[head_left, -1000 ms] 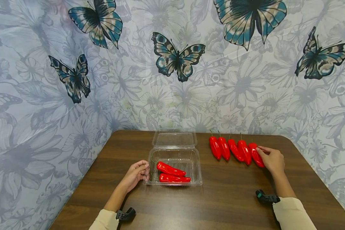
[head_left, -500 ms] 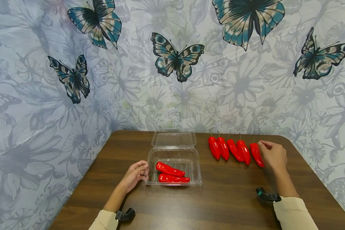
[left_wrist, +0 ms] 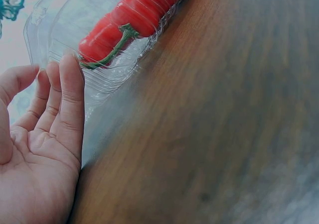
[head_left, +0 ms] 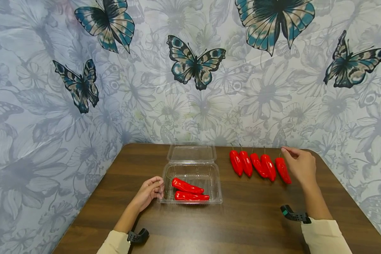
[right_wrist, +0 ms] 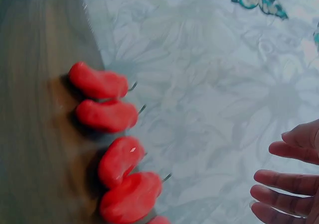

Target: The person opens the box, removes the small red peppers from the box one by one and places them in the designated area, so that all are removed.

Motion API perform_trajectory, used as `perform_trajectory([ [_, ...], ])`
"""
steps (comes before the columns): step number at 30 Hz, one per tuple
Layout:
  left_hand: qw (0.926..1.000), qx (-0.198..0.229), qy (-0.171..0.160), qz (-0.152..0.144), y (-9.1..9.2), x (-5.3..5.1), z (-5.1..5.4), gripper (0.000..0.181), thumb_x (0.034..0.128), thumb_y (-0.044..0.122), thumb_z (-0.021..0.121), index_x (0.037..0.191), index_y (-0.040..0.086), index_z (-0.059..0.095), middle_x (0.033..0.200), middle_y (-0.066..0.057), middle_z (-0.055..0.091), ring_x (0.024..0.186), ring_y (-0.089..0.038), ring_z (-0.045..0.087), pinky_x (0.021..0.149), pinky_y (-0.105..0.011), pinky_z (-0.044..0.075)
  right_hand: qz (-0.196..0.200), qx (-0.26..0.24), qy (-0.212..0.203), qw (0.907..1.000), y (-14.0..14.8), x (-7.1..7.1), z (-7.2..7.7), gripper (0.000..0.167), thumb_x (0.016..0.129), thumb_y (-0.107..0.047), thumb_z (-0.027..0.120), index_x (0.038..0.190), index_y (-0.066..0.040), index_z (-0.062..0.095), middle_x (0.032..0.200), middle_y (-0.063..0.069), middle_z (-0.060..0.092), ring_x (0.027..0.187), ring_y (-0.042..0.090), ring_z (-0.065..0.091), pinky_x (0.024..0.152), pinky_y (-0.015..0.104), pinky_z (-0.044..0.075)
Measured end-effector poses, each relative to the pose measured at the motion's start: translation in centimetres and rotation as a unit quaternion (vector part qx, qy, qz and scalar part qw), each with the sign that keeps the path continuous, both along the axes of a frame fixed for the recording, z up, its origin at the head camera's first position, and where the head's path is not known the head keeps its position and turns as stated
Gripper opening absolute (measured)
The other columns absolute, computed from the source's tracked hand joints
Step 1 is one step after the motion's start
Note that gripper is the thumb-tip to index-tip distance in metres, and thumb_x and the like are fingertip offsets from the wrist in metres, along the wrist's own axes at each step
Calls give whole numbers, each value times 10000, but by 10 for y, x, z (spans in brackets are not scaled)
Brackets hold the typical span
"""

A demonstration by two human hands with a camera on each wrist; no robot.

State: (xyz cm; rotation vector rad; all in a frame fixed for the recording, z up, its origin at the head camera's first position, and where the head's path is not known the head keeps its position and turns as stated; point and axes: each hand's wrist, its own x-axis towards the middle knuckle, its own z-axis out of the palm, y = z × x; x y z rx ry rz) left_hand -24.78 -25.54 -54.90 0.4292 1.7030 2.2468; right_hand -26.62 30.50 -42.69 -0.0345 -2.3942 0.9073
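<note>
A pale grey-white wall covering (head_left: 203,116), printed with sketched flowers and teal, cream and black butterflies, stands behind a dark brown wood-grain table (head_left: 241,225) with rounded far corners. On it sits a rectangular hinged container (head_left: 214,181) of thin clear plastic with ribbed walls, its lid (head_left: 192,153) swung back toward the wall covering.

Cream sleeves (head_left: 325,234) cover both forearms. The left hand (head_left: 149,192) reaches the container's left edge with its fingers mostly extended and fingertips at the plastic; whether the thumb pinches the rim cannot be told. The right hand (head_left: 301,167) has its fingers loosely spread and holds nothing; its thumb and index tips sit near each other, just above 1 stem. A black wrist device (head_left: 295,215) sits on each arm.

2 glossy red peppers (head_left: 188,186), smooth and tapered, lie sideways inside the container. 5 similar red peppers (head_left: 268,168) form a row to its right: 2 touching or nearly touching pairs, then 1 apart, nearest the right hand. Thin green stems (left_wrist: 124,37) cap the peppers.
</note>
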Motion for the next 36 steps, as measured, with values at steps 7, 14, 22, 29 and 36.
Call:
perform_trajectory([
  [7,10000,31,-5,-4,0,-1,1,152,1082,80,437,1077,-52,512,788,-35,601,653,-153,654,594,-252,580,189,50,11,9998,-17,12,20,359,1013,-326,610,1172,-35,751,1034,221,741,836,377,665,542,294,428],
  [14,10000,63,-30,3,0,0,0,136,1083,72,430,1061,5,547,787,-28,605,655,-153,655,595,-253,580,528,104,-31,9985,-35,20,27,325,1011,-291,634,1172,-34,751,1023,208,747,907,387,706,653,149,449],
  [22,10000,54,-7,45,1,0,1,140,1081,70,431,1063,-34,523,781,-34,599,646,-158,649,585,-255,577,753,222,-77,9969,-53,20,24,300,1004,-257,643,1159,-24,753,1008,196,752,830,368,686,609,285,485],
  [29,10000,-17,27,23,0,0,-1,177,1083,80,437,1081,-89,490,781,-32,596,645,-157,646,586,-254,576,956,102,-179,9952,-69,24,23,278,999,-254,655,1162,-55,759,917,159,757,442,122,357,365,252,277],
  [36,9999,-91,-58,109,1,0,1,138,1081,93,449,1064,-12,537,780,-32,602,642,-158,649,579,-260,577,1322,50,7,9912,-85,30,29,230,981,-211,688,1151,-77,766,953,117,766,422,62,286,343,256,252],
])
